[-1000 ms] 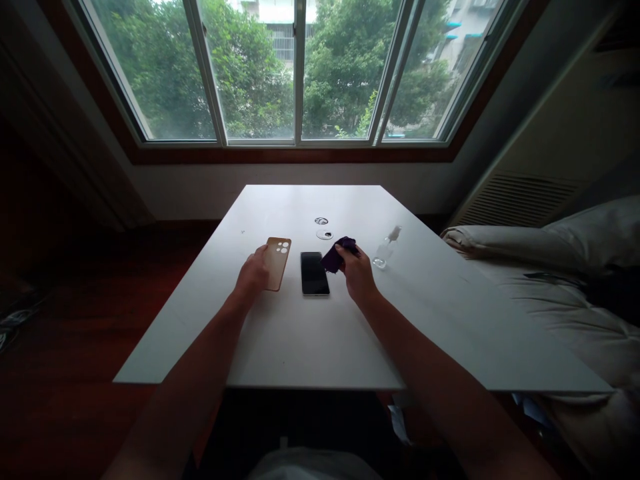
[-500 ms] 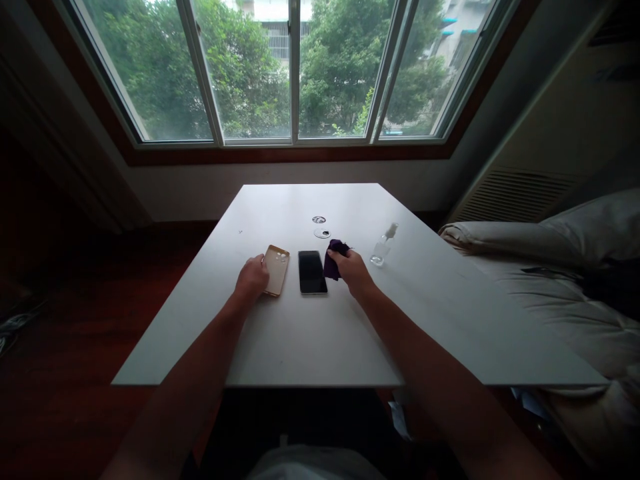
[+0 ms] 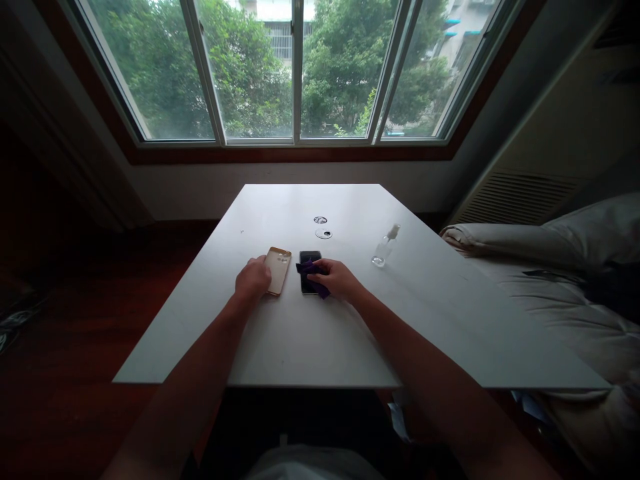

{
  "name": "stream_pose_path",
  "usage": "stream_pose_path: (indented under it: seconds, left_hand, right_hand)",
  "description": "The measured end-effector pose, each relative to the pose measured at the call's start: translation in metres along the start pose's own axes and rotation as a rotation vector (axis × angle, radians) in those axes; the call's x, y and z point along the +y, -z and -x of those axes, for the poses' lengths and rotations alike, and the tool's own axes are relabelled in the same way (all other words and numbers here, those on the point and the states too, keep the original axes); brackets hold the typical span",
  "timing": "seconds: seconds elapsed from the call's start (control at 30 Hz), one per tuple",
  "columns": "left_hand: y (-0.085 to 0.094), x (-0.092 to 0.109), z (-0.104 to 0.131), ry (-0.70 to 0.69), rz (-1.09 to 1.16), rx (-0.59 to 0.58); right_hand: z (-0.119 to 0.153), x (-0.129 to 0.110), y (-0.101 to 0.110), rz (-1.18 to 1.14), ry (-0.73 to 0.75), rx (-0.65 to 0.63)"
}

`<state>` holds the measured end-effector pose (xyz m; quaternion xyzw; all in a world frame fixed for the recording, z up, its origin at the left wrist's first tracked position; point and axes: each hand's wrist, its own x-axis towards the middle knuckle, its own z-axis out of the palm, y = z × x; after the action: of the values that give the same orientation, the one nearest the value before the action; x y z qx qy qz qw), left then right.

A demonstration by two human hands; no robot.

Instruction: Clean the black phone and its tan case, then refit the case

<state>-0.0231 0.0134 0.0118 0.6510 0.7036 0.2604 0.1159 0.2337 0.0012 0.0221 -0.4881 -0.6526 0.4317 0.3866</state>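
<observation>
My left hand (image 3: pixel 253 278) grips the left edge of a gold-brown phone case (image 3: pixel 279 272), which has cutouts near its top. Beside it on the white table (image 3: pixel 315 347) lies a smartphone (image 3: pixel 311 256) with a dark screen. A dark purple cloth (image 3: pixel 320 288) is pinched in the fingers of my right hand (image 3: pixel 340 279), over the phone. The cloth covers the middle of the screen; whether it presses on the glass I cannot tell.
A clear spray bottle (image 3: pixel 384 250) stands to the right of my right hand. Beyond the phone lie two small round items, one (image 3: pixel 321 220) behind the other (image 3: pixel 324 234). A cushioned seat (image 3: pixel 530 267) is at the right, a window (image 3: pixel 295 73) ahead.
My right hand has moved left with the purple cloth, from beside the phone to over its screen. My left hand still holds the phone case, in nearly the same spot.
</observation>
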Motion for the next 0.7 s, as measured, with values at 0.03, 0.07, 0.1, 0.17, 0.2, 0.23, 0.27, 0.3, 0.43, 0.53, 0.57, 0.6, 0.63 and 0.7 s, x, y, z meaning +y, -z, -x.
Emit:
stream_pose_path:
  seconds: [0.03, 0.07, 0.1, 0.17, 0.2, 0.23, 0.27, 0.3, 0.43, 0.53, 0.57, 0.6, 0.63, 0.7]
  left_hand:
    - [0.0, 0.0, 0.0, 0.004, 0.02, -0.001]
    - [-0.001, 0.0, -0.001, 0.006, 0.046, -0.003]
    - [-0.001, 0.001, -0.002, 0.008, 0.078, -0.008]
    - [-0.001, 0.002, -0.003, 0.008, 0.162, -0.024]
    - [-0.001, 0.004, -0.003, 0.01, 0.21, -0.029]
    - [-0.001, 0.005, -0.003, 0.016, 0.262, -0.029]
    - [0.0, 0.007, -0.003, 0.026, 0.315, -0.021]
    - [0.001, 0.01, -0.003, 0.041, 0.369, -0.008]
    - [0.002, 0.025, 0.005, 0.101, 0.597, 0.017]
    - [-0.003, 0.039, 0.015, 0.111, 0.75, -0.064]
    - [-0.005, 0.043, 0.018, 0.113, 0.787, -0.092]
    - [-0.007, 0.046, 0.021, 0.116, 0.815, -0.116]
    - [-0.009, 0.048, 0.023, 0.12, 0.835, -0.132]
    - [-0.012, 0.051, 0.025, 0.134, 0.858, -0.147]
  right_hand:
    - [0.0, -0.001, 0.0, 0.008, 0.023, 0.007]
    - [0.0, -0.001, -0.001, 0.009, 0.046, 0.018]
    - [0.0, -0.001, -0.001, 0.005, 0.07, 0.029]
    - [0.0, -0.002, -0.001, -0.01, 0.115, 0.045]
    - [0.001, -0.003, -0.002, -0.019, 0.134, 0.05]
    - [0.001, -0.004, -0.002, -0.029, 0.152, 0.053]
    - [0.002, -0.006, -0.003, -0.039, 0.168, 0.056]
    - [0.002, -0.007, -0.003, -0.052, 0.184, 0.061]
    - [0.005, -0.014, -0.007, -0.119, 0.243, 0.097]
    - [0.007, -0.018, -0.01, -0.159, 0.271, 0.1]
    - [0.006, -0.018, -0.01, -0.164, 0.276, 0.1]
    - [0.006, -0.018, -0.011, -0.166, 0.276, 0.105]
    - [0.005, -0.017, -0.01, -0.164, 0.271, 0.113]
    - [0.002, -0.013, -0.009, -0.156, 0.249, 0.142]
